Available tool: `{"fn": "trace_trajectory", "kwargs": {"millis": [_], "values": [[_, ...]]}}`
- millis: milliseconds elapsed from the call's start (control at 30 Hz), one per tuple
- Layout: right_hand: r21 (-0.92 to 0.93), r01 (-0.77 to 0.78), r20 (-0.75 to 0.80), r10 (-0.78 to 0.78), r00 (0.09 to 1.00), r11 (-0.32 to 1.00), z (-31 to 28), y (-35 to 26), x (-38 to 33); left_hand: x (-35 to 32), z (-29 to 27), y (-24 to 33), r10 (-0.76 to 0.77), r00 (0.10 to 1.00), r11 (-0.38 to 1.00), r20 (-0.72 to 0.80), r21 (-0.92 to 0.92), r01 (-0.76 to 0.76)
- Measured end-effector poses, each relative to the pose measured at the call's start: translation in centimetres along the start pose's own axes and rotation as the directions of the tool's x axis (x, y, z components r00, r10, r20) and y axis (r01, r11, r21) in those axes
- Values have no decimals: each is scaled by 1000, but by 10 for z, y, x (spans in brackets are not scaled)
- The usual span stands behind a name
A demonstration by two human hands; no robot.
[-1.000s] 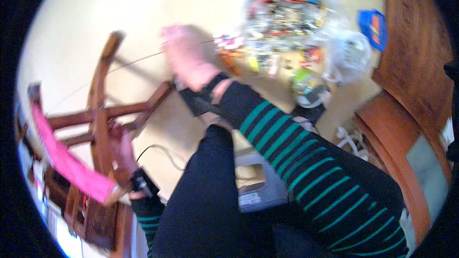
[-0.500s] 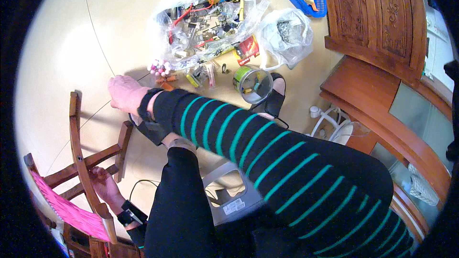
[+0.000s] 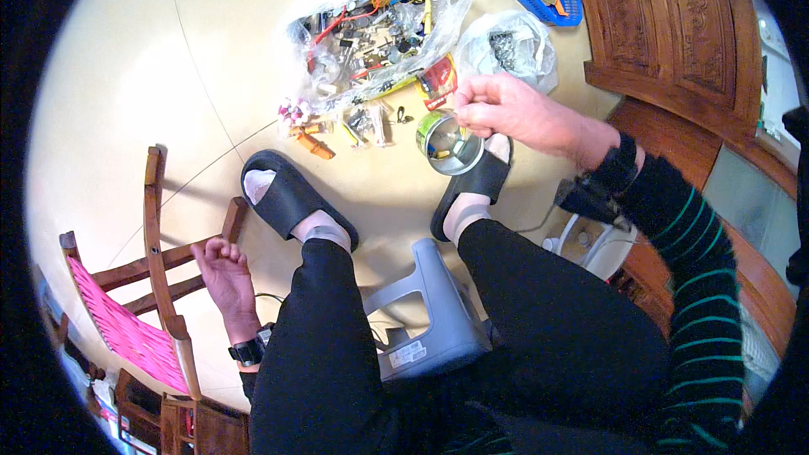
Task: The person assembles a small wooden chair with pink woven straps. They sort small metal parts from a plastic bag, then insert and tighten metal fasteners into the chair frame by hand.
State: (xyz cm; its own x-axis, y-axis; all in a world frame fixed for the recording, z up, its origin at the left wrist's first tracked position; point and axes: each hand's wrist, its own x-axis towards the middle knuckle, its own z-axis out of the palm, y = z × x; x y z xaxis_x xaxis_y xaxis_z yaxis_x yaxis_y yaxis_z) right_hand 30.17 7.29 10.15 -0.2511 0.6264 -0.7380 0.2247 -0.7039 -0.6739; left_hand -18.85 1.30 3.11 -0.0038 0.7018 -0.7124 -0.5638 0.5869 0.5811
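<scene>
My right hand (image 3: 522, 120) is above a clear round tub (image 3: 459, 157) with a green label, its thumb and fingers pinched together. What they hold, if anything, is too small to make out. A few small pieces lie inside the tub. My left hand (image 3: 226, 274) hangs beside my left knee, palm up, fingers loosely curled and apart, with nothing in it. Beyond the tub a large clear plastic bag (image 3: 305, 88) lies spread, full of mixed small hardware. Small packets (image 3: 364, 126), orange pieces (image 3: 315, 147) and a pink-and-white beaded bunch (image 3: 294, 111) lie in front of it.
A white plastic bag (image 3: 539, 72) and a blue basket (image 3: 575, 4) with orange items stand at the back right. Carved wooden furniture (image 3: 657, 25) lines the right. A wooden chair with pink webbing (image 3: 126, 329) is at left. My slippered feet flank a grey stool (image 3: 438, 303).
My right hand has swung from the far left, across my left foot, to above the tub on the right. My left hand has moved up and right, turning its palm up.
</scene>
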Motion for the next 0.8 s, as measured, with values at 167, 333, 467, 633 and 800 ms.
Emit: {"fn": "trace_trajectory", "kwargs": {"millis": [167, 333, 467, 633, 800], "values": [[218, -56, 228, 5, 974, 974, 50, 51, 1, 17, 95, 9, -164, 950, 824, 264, 567, -15], [317, -38, 524, -142, 840, 948, 93, 55, 25, 37, 203, 3, -529, 639, 519, 559, 809, -278], [456, -103, 532, -178, 828, 884, 92, 52, 31, 45, 246, -23, -656, 478, 557, 584, 802, -216], [754, -414, 549, -142, 824, 510, 72, 68, 23, 60, 249, -36, -586, 516, 685, 626, 722, -98], [819, -371, 501, -231, 834, 438, 63, 78, 25, 64, 241, -44, -568, 520, 645, 639, 737, -202]]}}
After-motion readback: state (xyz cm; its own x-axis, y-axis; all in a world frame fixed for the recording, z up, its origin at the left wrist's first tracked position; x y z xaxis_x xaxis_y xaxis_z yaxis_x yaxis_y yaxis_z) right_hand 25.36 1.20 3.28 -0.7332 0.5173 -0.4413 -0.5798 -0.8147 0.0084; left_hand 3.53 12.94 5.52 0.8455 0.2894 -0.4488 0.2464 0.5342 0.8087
